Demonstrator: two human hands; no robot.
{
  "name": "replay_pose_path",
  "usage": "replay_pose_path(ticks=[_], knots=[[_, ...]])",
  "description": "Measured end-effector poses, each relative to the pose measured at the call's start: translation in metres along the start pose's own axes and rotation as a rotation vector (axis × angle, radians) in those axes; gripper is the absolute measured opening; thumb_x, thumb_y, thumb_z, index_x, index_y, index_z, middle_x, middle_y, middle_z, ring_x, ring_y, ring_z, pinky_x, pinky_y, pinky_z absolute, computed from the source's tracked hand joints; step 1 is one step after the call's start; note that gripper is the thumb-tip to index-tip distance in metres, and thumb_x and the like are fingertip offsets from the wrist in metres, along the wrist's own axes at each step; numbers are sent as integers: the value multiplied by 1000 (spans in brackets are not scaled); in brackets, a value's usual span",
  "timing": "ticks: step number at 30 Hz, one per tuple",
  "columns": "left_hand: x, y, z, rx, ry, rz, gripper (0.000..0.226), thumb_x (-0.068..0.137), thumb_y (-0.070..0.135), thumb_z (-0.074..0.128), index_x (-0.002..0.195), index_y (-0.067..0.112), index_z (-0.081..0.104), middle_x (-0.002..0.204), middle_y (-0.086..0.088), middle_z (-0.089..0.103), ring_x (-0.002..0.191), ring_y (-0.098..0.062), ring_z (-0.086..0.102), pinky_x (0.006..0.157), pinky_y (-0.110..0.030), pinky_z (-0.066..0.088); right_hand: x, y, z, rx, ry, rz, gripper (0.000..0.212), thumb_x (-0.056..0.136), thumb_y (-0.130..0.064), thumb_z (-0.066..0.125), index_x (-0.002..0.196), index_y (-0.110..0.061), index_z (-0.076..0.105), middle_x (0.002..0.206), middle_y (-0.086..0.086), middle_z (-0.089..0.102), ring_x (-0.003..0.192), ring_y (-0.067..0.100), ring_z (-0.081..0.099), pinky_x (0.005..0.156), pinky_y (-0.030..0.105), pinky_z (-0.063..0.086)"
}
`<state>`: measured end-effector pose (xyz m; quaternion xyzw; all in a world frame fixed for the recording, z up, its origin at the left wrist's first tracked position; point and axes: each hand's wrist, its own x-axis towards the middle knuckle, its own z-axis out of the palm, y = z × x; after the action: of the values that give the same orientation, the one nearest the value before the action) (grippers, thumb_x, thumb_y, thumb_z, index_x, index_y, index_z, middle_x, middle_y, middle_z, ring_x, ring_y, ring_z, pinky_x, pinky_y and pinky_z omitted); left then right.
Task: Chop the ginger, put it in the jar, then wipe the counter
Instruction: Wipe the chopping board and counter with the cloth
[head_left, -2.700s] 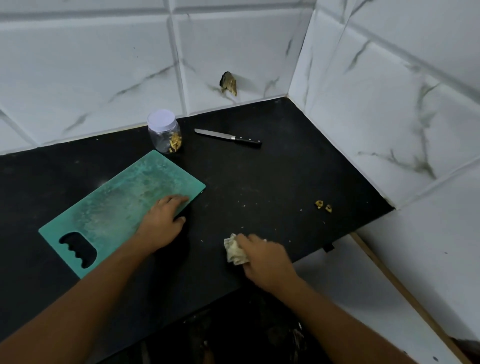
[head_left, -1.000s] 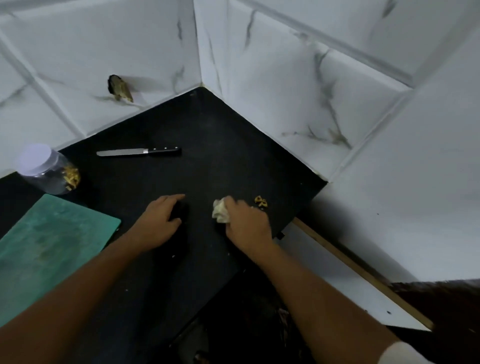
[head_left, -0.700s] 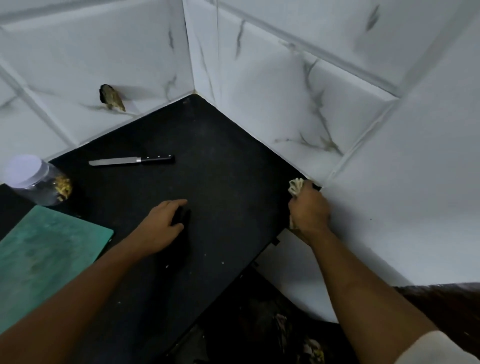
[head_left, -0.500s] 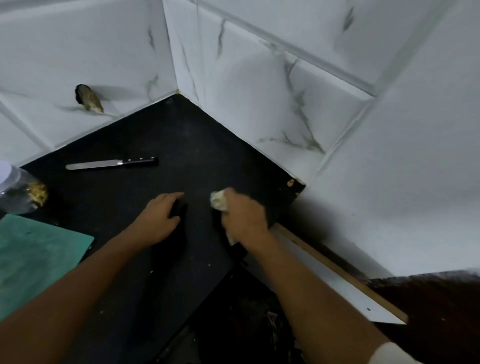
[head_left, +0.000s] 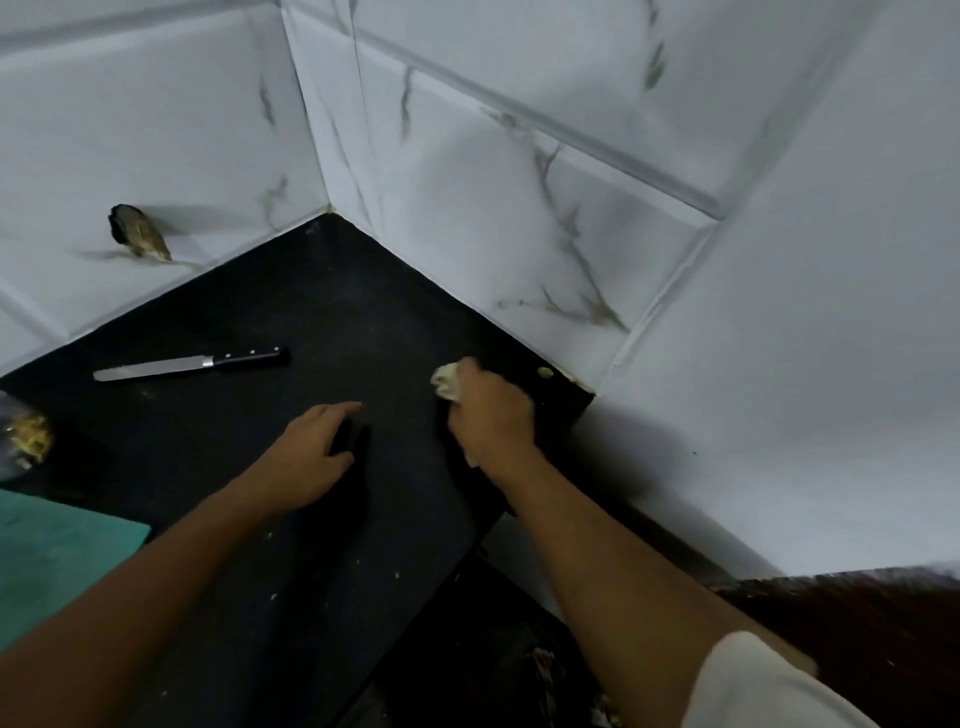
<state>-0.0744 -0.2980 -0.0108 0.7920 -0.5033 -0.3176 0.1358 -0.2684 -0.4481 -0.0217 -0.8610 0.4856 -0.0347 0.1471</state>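
On the table (head_left: 322, 312), taking the left hand (head_left: 306, 457) as centre: knife (head_left: 192, 364) at ten o'clock, jar (head_left: 23, 441) at nine, cutting board (head_left: 57, 551) at eight, right hand (head_left: 491, 415) gripping the cloth (head_left: 449, 382) at three, close beside the wall (head_left: 519, 208).

No legible text, number, brand or sign appears anywhere in the view.
- Jar (head_left: 23, 441), left edge of the frame: cut off and blurred, no label can be made out.
- Knife (head_left: 192, 364), left of centre on the surface (head_left: 322, 322): no marking readable on blade or handle.
- Tiles (head_left: 156, 130), upper frame: grey veining only.
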Motion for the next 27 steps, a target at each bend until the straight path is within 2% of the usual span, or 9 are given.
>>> replay_pose_path(ticks=[3,6,9,12,15,18,21,24,27], knots=[[14,11,-3,30,-8,5,74,94,12,69,158,25,33,159,-6,37,145,-23,38,119,-42,37,23,-24,12,-78,-35,-149,39,93,-22,63,130,-20,50,117,12,65,98,34,68,68,35,40],[24,19,-6,31,-16,3,74,95,12,68,158,27,32,158,-5,37,143,-22,40,117,-43,39,52,-7,6,-138,-6,-164,40,94,-21,62,133,-21,50,120,12,63,102,35,67,71,37,42],[28,21,-3,39,-26,4,74,95,13,68,158,26,32,158,-5,36,143,-23,39,117,-42,38,60,33,-6,-167,59,-33,39,96,-15,55,135,-16,48,119,14,67,102,35,69,75,39,51],[31,24,1,58,-32,12,75,94,13,69,158,25,32,159,-6,37,144,-24,39,118,-42,37,35,77,-16,-126,62,120,34,96,-14,58,129,-12,50,114,13,70,101,33,70,80,40,55],[35,33,6,53,-38,39,74,94,14,68,159,22,32,158,-8,37,144,-25,38,120,-40,35,-8,115,-21,-44,59,294,29,95,-17,60,123,-15,53,112,10,71,100,31,70,72,35,51],[42,45,15,58,-51,68,74,94,16,67,159,20,32,158,-9,37,145,-27,36,120,-41,33,-42,132,-31,90,136,385,35,94,-23,65,128,-19,58,110,8,71,95,29,68,67,29,42],[53,54,26,95,-61,91,74,93,19,66,158,22,32,158,-9,37,146,-31,34,120,-49,33,-39,105,-35,90,207,260,39,93,-20,61,131,-18,57,110,10,70,96,33,68,73,35,48],[61,63,34,135,-69,117,76,90,19,66,158,22,31,157,-11,38,145,-33,34,118,-52,34,-18,60,-22,-14,32,36,28,93,-19,59,121,-17,55,111,11,68,97,35,68,72,36,48],[63,68,36,146,-105,123,77,91,19,67,159,22,30,157,-10,37,146,-32,34,119,-51,34,-7,65,-14,-93,-64,66,36,94,-20,58,128,-17,50,114,13,68,99,35,68,70,36,45]])
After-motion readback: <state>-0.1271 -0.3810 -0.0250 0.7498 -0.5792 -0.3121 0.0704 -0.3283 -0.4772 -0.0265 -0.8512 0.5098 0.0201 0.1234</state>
